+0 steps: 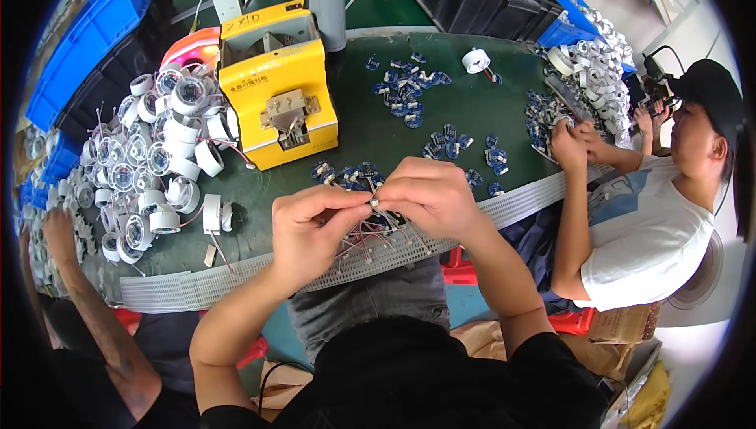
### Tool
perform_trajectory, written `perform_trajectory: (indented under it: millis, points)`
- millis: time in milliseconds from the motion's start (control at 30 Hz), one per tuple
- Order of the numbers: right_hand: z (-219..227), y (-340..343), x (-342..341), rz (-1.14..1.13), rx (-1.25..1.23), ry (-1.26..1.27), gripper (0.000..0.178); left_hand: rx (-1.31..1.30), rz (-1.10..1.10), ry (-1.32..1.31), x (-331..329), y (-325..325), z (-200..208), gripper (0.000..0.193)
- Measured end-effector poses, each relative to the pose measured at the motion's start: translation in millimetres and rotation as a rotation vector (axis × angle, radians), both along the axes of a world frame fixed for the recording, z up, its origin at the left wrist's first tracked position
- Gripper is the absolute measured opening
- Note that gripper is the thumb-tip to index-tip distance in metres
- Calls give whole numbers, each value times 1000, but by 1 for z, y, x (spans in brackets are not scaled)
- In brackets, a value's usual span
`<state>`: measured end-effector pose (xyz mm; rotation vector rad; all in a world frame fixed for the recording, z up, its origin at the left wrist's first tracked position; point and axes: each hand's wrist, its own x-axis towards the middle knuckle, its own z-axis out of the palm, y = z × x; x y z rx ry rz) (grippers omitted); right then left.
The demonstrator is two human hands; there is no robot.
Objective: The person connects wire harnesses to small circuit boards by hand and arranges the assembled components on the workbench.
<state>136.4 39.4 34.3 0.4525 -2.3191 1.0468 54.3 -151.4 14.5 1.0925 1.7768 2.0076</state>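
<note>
At the near edge of the green bench my left hand [319, 228] and my right hand [431, 196] meet, thumbs and fingertips pinched together. Between them is a small whitish part [374, 203], too small for me to tell its kind. Under my hands lie several thin red and white wires [364, 241], on the white perforated strip [213, 288] along the bench edge. Just beyond my fingers, small blue circuit boards [323, 170] with white connectors lie in a loose pile, partly hidden by my hands.
A yellow machine [279, 86] stands ahead, left of centre. White ring-shaped housings [183, 130] are heaped left of it. More blue boards [405, 94] lie scattered farther back. A co-worker [661, 208] works at the right; another person's arm [90, 303] reaches in at the left.
</note>
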Motion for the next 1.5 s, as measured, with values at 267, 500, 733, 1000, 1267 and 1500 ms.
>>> perform_trajectory:
  millis: [267, 500, 733, 1000, 1267, 1500]
  points:
    - [22, 16, -25, 252, -5, -144, 25, -55, -47, -115, -2, -11, 9, 16]
    - [-41, 140, -154, -503, 463, -442, 78, -313, 167, 415, 9, -16, 17, 22]
    - [-51, 103, -117, -141, 643, -399, 80, -332, 198, 610, 10, -14, -2, 18]
    - [-32, 73, 18, -310, 602, -416, 73, -566, 105, 822, 17, -9, 5, 38]
    - [-52, 100, 30, -645, 611, -303, 45, -700, -26, 905, 10, -6, -8, 56]
    - [-43, 151, -3, -752, 570, -38, 42, -658, -46, 901, 9, -7, -10, 53]
